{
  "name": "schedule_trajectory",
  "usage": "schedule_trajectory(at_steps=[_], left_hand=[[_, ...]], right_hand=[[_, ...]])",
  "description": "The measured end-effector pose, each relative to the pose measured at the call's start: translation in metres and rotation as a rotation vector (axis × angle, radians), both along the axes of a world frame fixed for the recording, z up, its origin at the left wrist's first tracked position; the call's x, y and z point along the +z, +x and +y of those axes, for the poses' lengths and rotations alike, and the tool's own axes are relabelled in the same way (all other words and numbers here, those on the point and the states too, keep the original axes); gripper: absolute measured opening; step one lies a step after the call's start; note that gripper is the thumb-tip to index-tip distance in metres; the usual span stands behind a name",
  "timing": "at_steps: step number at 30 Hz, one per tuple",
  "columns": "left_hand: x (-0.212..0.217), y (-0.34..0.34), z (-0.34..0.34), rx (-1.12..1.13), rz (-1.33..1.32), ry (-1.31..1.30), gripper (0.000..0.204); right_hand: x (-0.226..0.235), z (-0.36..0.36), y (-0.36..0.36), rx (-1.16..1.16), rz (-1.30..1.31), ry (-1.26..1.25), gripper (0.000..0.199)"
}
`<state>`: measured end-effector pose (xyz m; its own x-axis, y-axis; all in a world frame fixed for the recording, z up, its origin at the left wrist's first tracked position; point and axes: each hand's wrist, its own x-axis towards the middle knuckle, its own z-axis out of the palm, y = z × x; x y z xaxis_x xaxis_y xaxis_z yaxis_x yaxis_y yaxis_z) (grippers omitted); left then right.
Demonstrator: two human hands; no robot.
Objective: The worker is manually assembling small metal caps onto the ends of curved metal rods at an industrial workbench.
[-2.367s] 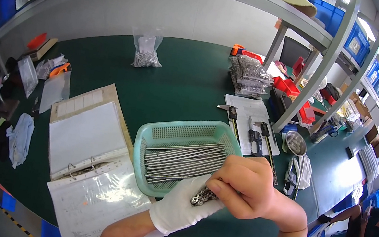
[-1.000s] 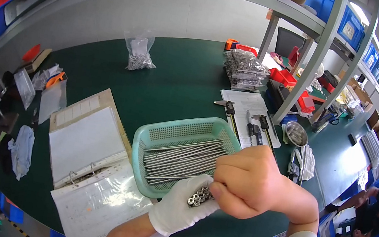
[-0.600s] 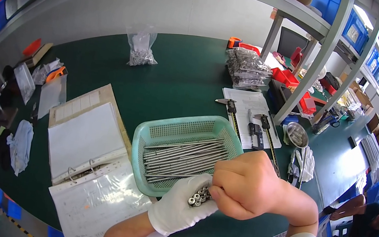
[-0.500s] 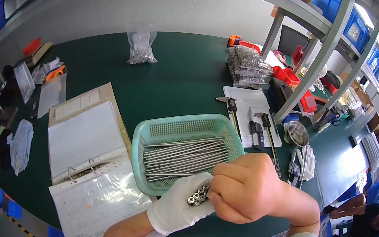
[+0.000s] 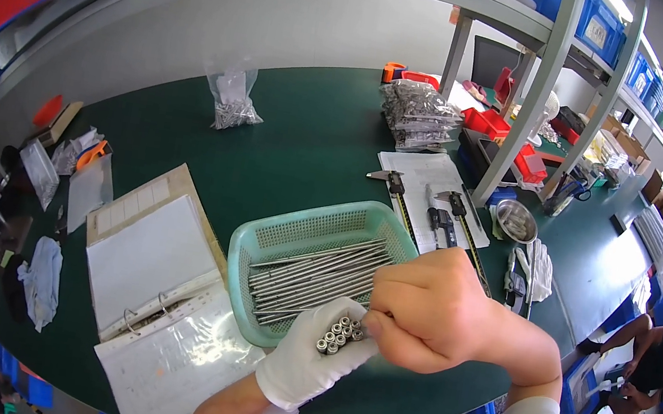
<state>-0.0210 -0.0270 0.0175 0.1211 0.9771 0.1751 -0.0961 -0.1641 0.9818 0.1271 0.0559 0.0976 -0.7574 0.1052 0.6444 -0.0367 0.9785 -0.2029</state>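
My left hand [image 5: 302, 367], in a white glove, is closed round a bundle of slim metal rods [image 5: 338, 337]. Their round, ringed ends point up towards me, and the glove hides the rest of their length. Against the right side of the bundle, my bare right hand [image 5: 432, 314] is curled into a fist with thumb and fingers pressed together. What it pinches, if anything, is hidden. Just beyond both hands stands a pale green perforated plastic basket [image 5: 292, 234]. Many long steel rods [image 5: 315, 284] lie in it, roughly side by side.
An open ring binder [image 5: 159, 258] lies left of the basket. Digital calipers [image 5: 443, 225] rest on paper sheets to the right, near a metal bowl [image 5: 516, 221] and a white glove [image 5: 540, 273]. Bagged parts [image 5: 420, 115] are stacked behind. A shelf post [image 5: 530, 100] rises at right; a person [image 5: 653, 366] sits beyond.
The whole view has shifted slightly. My left hand has turned a little, and more of the rod ends show beside my right fist, which stays closed at the bundle.
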Motion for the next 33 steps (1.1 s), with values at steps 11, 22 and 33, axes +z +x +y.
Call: schedule_trajectory(at_steps=[11, 22, 33], left_hand=[[-0.002, -0.001, 0.004, -0.009, 0.049, 0.131, 0.017], [-0.004, -0.003, 0.005, -0.023, 0.095, 0.180, 0.019], [-0.001, 0.001, 0.002, 0.019, 0.118, 0.172, 0.018]], right_hand=[[-0.006, 0.000, -0.001, 0.004, -0.048, -0.016, 0.013], [-0.008, -0.001, -0.004, 0.052, -0.067, -0.025, 0.012], [-0.009, -0.003, 0.000, 0.008, -0.009, 0.015, 0.014]])
